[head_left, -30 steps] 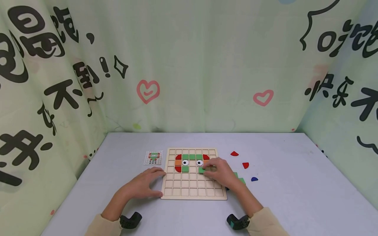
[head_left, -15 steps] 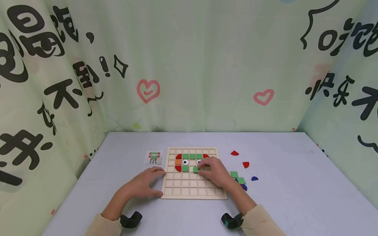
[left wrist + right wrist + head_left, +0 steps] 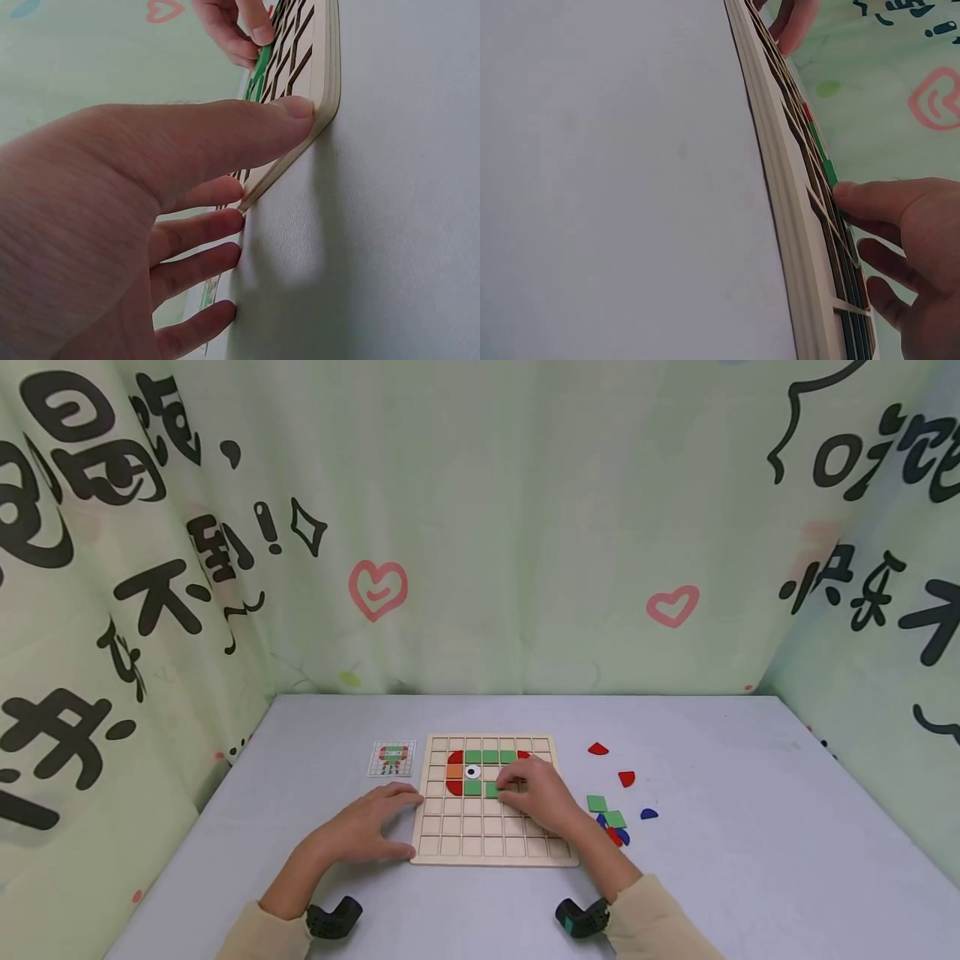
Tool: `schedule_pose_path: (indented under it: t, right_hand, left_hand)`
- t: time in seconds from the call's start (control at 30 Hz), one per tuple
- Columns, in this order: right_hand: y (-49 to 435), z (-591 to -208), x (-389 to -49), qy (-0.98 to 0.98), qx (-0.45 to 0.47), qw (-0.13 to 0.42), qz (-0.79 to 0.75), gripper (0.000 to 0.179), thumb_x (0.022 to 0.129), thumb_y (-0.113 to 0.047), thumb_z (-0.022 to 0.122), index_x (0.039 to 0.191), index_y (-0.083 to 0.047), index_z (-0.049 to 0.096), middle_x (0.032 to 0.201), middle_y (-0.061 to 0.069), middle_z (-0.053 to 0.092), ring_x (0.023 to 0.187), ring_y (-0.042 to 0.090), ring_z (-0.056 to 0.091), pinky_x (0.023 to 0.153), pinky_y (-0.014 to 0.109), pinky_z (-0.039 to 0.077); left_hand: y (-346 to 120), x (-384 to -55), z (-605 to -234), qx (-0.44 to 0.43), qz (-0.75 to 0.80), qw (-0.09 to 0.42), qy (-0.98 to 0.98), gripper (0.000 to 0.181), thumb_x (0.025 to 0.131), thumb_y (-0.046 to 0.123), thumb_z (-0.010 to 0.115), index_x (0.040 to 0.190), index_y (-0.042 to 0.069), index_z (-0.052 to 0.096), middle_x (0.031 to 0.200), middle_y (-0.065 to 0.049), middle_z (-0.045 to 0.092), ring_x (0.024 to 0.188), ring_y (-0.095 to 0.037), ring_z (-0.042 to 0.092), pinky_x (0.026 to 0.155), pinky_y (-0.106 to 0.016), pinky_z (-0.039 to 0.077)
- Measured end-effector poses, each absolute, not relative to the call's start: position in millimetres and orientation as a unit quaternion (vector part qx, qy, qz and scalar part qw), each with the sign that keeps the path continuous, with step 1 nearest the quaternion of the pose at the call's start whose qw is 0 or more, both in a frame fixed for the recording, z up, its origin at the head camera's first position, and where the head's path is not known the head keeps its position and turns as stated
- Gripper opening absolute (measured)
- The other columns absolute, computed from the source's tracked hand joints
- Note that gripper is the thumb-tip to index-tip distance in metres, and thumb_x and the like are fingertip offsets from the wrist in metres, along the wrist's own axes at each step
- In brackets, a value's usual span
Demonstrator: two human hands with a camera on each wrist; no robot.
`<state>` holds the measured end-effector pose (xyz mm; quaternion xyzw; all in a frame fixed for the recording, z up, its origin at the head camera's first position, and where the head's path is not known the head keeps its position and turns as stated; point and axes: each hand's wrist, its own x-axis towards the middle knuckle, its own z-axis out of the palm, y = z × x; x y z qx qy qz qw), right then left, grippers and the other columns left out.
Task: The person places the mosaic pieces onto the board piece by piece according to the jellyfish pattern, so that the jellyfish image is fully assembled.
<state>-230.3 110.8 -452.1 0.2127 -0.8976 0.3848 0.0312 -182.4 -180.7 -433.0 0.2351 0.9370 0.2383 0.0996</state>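
A wooden grid board (image 3: 480, 847) lies on the table, with red, orange and green tiles and a round eye tile (image 3: 472, 772) in its upper cells. My left hand (image 3: 367, 827) steadies its left side: the thumb rests on the near corner and the spread, fairly straight fingers lie along the edge. Over the board, my right hand (image 3: 542, 793) pinches a green square tile (image 3: 491, 790) between thumb and fingers, at a cell just right of another green square (image 3: 472, 787). The right wrist view shows the thumb on the tile (image 3: 831, 174). My right hand covers the cells behind it.
Left of the board lies a small picture card (image 3: 392, 759) with a figure on a grid. Loose green squares (image 3: 615, 819), blue half-rounds (image 3: 648, 814) and red pieces (image 3: 627, 778) lie to the right. A printed curtain (image 3: 517, 527) surrounds the table.
My right hand has slid left with the green square tile, from the cells further right to beside the other green square, and now covers the right eye tile. My left hand stays put.
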Motion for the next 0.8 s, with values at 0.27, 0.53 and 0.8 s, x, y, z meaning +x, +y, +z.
schedule_pose_path:
  t: [0.27,0.53,0.8]
  right_hand:
    - [102.6,-452.7,-232.4,-0.916,0.181,0.034,0.355,0.008,0.080,-0.012,0.078,0.080,-0.019,0.075,0.094,-0.008,0.071,0.097,0.013,0.055,0.089,0.037,0.049]
    - [103.4,-449.2,-230.4,-0.912,0.186,0.034,0.364,0.007,0.081,-0.011,0.077,0.079,-0.018,0.074,0.099,-0.005,0.070,0.099,0.016,0.055,0.089,0.038,0.049]
    - [108.8,-450.3,-230.7,-0.908,0.188,0.036,0.373,0.009,0.081,-0.013,0.077,0.084,-0.020,0.073,0.094,-0.010,0.069,0.100,0.014,0.055,0.092,0.040,0.048]
  left_hand:
    - [-180.7,-182.9,-432.5,0.238,0.238,0.100,0.936,0.069,0.076,0.035,0.081,0.136,0.011,0.054,0.144,-0.011,0.047,0.137,-0.036,0.039,0.110,-0.057,0.036]
    - [-180.5,-184.3,-434.8,0.238,0.236,0.096,0.937,0.069,0.076,0.036,0.081,0.135,0.011,0.055,0.144,-0.010,0.047,0.136,-0.035,0.041,0.110,-0.056,0.036]
    - [-180.5,-183.8,-434.4,0.237,0.234,0.095,0.938,0.070,0.075,0.036,0.081,0.135,0.011,0.055,0.143,-0.010,0.048,0.136,-0.035,0.041,0.109,-0.056,0.037]
